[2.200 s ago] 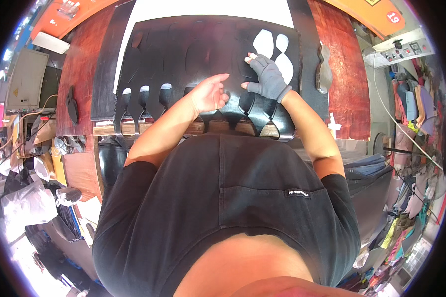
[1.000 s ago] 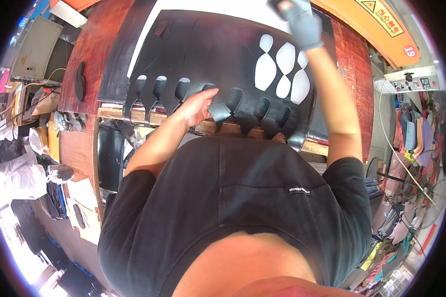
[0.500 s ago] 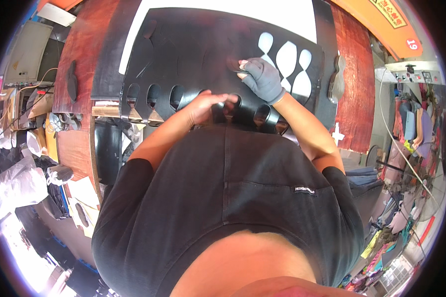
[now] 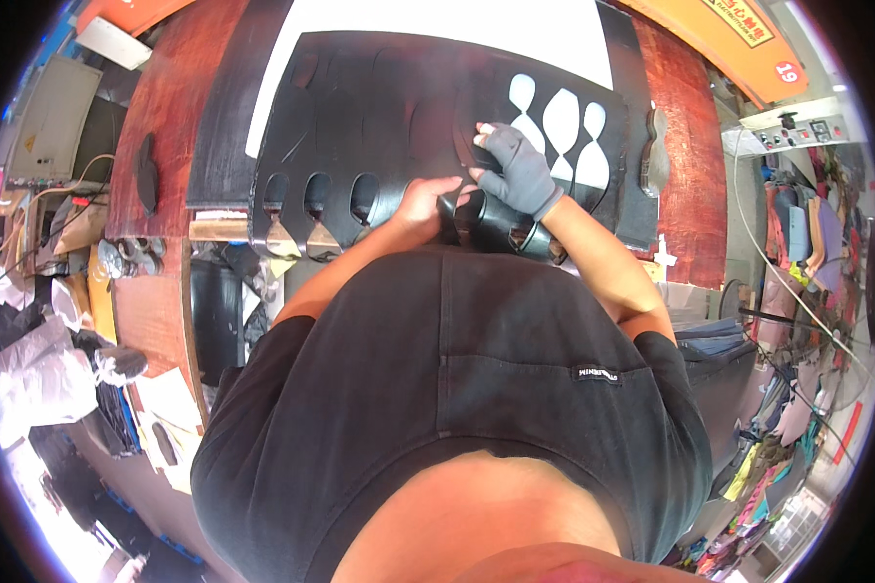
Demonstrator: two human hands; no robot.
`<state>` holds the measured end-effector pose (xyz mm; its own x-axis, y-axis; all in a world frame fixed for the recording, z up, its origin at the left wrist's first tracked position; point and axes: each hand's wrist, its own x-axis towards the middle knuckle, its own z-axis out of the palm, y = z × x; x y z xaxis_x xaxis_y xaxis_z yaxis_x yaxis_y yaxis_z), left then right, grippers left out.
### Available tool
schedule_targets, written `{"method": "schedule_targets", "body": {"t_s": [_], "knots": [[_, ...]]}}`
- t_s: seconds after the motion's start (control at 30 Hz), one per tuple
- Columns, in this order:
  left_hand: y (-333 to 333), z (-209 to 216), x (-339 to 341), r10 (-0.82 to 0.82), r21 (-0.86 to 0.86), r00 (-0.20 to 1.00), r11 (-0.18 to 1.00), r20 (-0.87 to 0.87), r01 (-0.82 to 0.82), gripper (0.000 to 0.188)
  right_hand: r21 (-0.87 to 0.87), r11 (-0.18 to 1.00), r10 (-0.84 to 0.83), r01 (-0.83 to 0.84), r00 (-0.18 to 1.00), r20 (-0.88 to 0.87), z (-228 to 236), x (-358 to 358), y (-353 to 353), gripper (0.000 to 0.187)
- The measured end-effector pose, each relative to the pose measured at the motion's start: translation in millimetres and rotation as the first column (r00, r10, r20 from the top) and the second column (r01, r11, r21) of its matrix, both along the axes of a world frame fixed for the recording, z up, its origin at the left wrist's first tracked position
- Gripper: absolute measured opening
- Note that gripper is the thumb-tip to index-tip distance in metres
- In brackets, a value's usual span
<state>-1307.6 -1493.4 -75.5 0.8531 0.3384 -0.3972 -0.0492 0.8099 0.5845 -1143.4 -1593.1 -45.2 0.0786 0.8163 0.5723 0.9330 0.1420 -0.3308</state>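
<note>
Right at mid-worktop (image 4: 685,146), saw blk sheet (image 4: 389,107) spread out, w/ near edge bending down over worktop's near edge. Spotted sole-shaped cut-outs (image 4: 561,119) on its R side, showing white, plus row of rounded holes (image 4: 316,192) along its near edge, L of centre. Over to L hand (image 4: 425,207), bare: had fingers & thumb bent in close at sheet's near edge, just L of R hand (image 4: 518,173); couldn't tell if gripping or only touching. Then R hand, in grey fingerless glove (image 4: 530,185): saw it half-curled, w/ fingertips out past glove, close to slim dk curved strip (image 4: 464,144) on sheet; couldn't tell if pinched or not.

Moving out: caught white sheet (image 4: 447,15) underneath, poking past blk sheet's far & L edges, w/ dk board (image 4: 219,136) below that. Toward worktop's L edge, picked out dk sole-shaped piece (image 4: 146,175). Toward R edge, got stack of grey-brn sole shapes (image 4: 655,151) by board's R side. At far R corner, noted orange machine part (image 4: 734,49); past R edge, pale control panel (image 4: 797,136) & coloured scraps (image 4: 797,223). Off near L corner, saw clear plastic bag (image 4: 39,379).
</note>
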Motion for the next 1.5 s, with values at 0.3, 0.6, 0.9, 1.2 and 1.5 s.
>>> {"method": "schedule_targets", "body": {"t_s": [0.3,0.6,0.9,1.2,1.5], "knots": [[13.9,-16.9,0.5,-0.235,-0.206,0.965,0.945,0.117,0.255,0.033,-0.262,0.908,-0.382,0.328,0.904,-0.193,7.7,-5.4,9.5,0.023],[23.7,-5.8,2.4,-0.364,-0.317,0.908,0.853,0.206,0.414,0.029,-0.094,0.995,0.028,-0.026,0.999,0.016,10.9,9.5,6.7,0.043],[37.8,12.8,-54.9,-0.388,0.137,0.921,0.914,0.024,0.381,0.046,0.058,0.800,-0.492,0.598,0.708,-0.506,116.6,129.1,68.3,0.039],[32.8,29.9,-71.5,-0.198,-0.281,0.968,0.948,-0.151,0.150,0.059,-0.009,0.990,-0.134,0.138,0.944,-0.302,101.5,37.1,98.1,0.029],[17.3,-3.9,-24.9,-0.007,-0.202,0.946,0.976,0.325,0.077,0.052,0.016,0.990,0.135,-0.138,0.984,0.120,8.0,-14.4,82.2,0.036]]}}
